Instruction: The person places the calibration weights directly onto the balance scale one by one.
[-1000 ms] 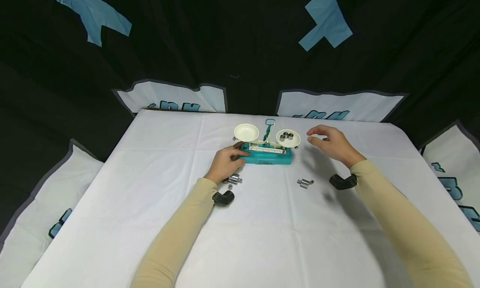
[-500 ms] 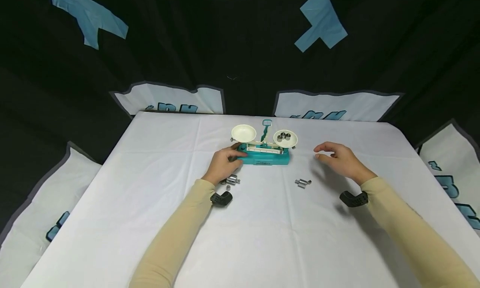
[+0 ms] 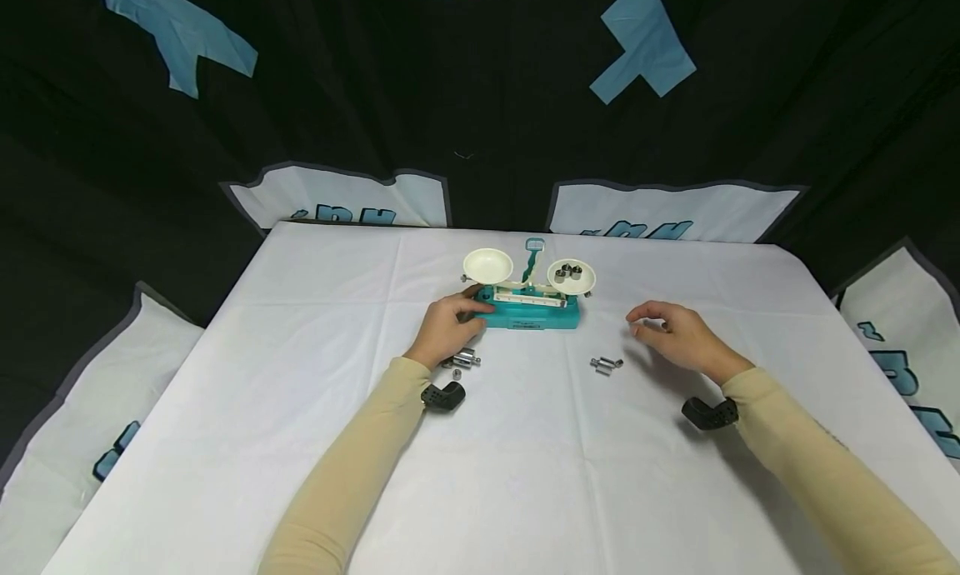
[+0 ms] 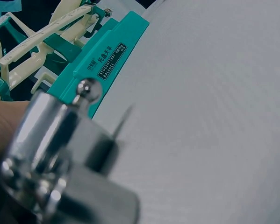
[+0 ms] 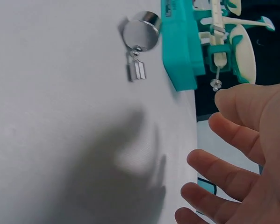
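Observation:
A teal tray balance (image 3: 527, 314) with two cream pans stands toward the back of the table. Three small metal weights (image 3: 567, 272) sit in its right pan (image 3: 587, 285); the left pan (image 3: 487, 266) shows its bare inside. My left hand (image 3: 444, 327) holds the left end of the base, thumb in front. Shiny metal weights (image 4: 41, 126) loom close in the left wrist view, beside that hand. To the right of the balance, my right hand (image 3: 677, 335) hovers with loosely bent fingers, holding nothing; its thumb (image 5: 240, 105) and fingers are spread apart in the right wrist view.
Metal weights (image 3: 462, 358) lie by the left wrist, with a smaller weight (image 3: 457, 375) in front of them. More weights (image 3: 604, 365) lie between the balance and my right hand. A white cloth (image 3: 517, 475) covers the table; a black curtain (image 3: 420, 83) hangs behind.
My right hand has drawn away from the right pan, moving right and then lower toward me. The left hand keeps its place at the base, and the weights stay in the pan.

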Motion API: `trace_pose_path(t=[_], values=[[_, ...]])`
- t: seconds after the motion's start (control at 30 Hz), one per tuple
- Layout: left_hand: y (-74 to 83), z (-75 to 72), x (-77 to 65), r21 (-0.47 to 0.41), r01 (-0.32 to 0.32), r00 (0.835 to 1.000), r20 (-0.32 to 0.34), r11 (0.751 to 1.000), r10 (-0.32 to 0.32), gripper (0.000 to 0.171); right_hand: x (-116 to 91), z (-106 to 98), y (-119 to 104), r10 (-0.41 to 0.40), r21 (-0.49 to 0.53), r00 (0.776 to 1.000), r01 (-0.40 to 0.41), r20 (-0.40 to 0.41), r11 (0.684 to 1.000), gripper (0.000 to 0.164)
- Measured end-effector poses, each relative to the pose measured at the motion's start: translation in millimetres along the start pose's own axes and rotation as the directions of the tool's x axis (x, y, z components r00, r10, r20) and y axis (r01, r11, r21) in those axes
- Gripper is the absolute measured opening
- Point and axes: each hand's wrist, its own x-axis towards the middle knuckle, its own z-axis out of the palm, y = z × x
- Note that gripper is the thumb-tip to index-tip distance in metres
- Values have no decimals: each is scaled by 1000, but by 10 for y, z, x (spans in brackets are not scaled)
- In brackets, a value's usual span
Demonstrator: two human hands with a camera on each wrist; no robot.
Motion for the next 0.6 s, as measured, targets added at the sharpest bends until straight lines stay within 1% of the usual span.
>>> trace_pose_path(t=[0.1,0.2,0.3,0.4,0.5,0.6], values=[[3,1,-1,-2,2,1000,2,1000,-2,25,-26,54,1,-36,-19,999,36,11,999,23],[12,-1,-4,-2,2,1000,4,1000,-2,25,-49,104,3,-102,-46,995,103,20,994,18],[20,-6,-7,6,2,1000,1,1000,-2,26,-62,143,-8,-188,-94,981,191,38,977,16],[21,-8,-6,14,1,1000,-1,1000,-1,26,-70,181,-33,-252,-149,966,259,64,954,17],[10,-4,-2,7,0,1000,2,1000,0,25,-85,222,-75,-271,-200,959,283,85,938,17],[-1,1,2,2,1,1000,2,1000,-1,25,-93,263,-111,-280,-253,956,293,88,922,16]])
